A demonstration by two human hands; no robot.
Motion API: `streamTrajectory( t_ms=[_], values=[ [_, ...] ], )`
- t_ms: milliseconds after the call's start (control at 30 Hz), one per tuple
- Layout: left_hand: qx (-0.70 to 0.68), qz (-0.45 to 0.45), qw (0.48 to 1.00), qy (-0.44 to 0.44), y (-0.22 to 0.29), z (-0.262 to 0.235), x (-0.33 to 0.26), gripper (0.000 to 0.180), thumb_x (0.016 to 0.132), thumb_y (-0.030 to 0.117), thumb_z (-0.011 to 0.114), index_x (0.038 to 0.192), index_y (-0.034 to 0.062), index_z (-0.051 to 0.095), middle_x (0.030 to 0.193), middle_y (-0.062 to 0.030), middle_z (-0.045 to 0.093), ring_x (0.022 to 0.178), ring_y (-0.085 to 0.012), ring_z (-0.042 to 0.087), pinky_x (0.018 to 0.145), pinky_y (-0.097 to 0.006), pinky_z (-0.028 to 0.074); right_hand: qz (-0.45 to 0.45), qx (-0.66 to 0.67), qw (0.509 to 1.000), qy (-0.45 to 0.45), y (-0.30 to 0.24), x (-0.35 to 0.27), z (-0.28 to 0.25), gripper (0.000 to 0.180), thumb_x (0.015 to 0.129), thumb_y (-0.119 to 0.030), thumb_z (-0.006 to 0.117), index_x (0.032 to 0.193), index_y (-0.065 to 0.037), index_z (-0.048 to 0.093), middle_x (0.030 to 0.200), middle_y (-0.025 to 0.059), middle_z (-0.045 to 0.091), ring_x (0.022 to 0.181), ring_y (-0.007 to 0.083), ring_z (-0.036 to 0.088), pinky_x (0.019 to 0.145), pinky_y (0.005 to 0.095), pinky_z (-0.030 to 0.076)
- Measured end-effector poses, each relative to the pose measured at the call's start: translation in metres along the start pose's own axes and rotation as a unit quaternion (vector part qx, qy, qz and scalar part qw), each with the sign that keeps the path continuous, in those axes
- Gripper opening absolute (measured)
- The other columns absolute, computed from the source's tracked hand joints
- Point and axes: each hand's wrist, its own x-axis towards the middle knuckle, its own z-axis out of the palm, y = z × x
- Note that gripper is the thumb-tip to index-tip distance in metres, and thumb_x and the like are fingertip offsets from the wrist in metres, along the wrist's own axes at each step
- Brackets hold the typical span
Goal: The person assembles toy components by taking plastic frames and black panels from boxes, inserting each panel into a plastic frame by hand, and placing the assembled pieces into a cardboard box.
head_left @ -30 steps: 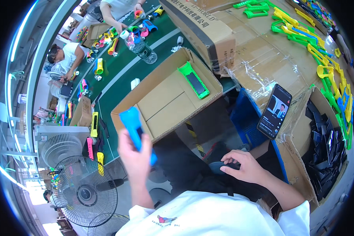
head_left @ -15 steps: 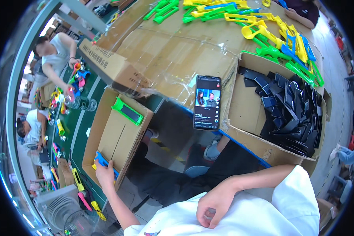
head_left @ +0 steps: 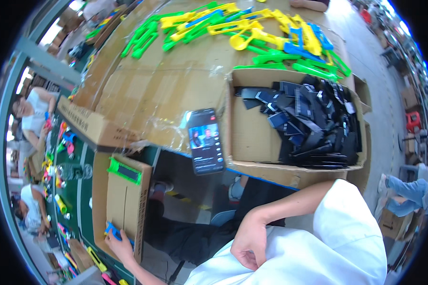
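Observation:
My left hand is closed on a blue plastic piece at the near end of a shallow cardboard box on my left. The fingers cover much of the piece. At the far end of that box lies a green plastic frame with a dark panel in it. My right hand rests against my white shirt, its fingers curled in and nothing visible in them. A phone with a lit screen lies at the table's near edge, between the shallow box and a larger carton of black flat pieces.
Green, yellow and blue plastic parts are heaped along the far side of the cardboard-covered table. Two people sit at a green bench on the left, with colourful parts and a clear bottle. Another person's arm shows beyond the heap.
The view has turned, so the table and boxes sit further left and lower in the picture. My left hand still grips the blue piece. My right hand's fingers now point further down.

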Motion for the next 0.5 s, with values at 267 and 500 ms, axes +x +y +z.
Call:
streamTrajectory(
  t_ms=[267,500],
  values=[
    [-0.134,0.124,0.977,0.105,0.147,-0.073,-0.015,0.044,0.099,0.023,0.065,0.136,-0.0004,0.055,0.140,-0.0195,0.052,0.130,-0.0370,0.051,0.110,-0.047,0.041,0.012,-0.329,0.915,0.234,-0.079,-0.042,0.048,0.024,0.088,-0.026,0.075,0.085,-0.002,0.074,0.085,0.0113,0.073,0.073,0.0279,0.068,0.067,0.0388,0.053],
    [-0.385,0.322,0.863,-0.064,0.314,-0.088,-0.003,0.028,0.098,0.013,0.065,0.125,0.0017,0.065,0.118,-0.0083,0.068,0.110,-0.0187,0.064,0.093,-0.034,0.052,0.234,-0.528,0.224,0.785,-0.131,-0.129,0.132,0.020,0.081,-0.022,0.081,0.092,-0.007,0.072,0.092,0.0054,0.069,0.086,0.0251,0.067,0.074,0.0398,0.053]
  ],
)
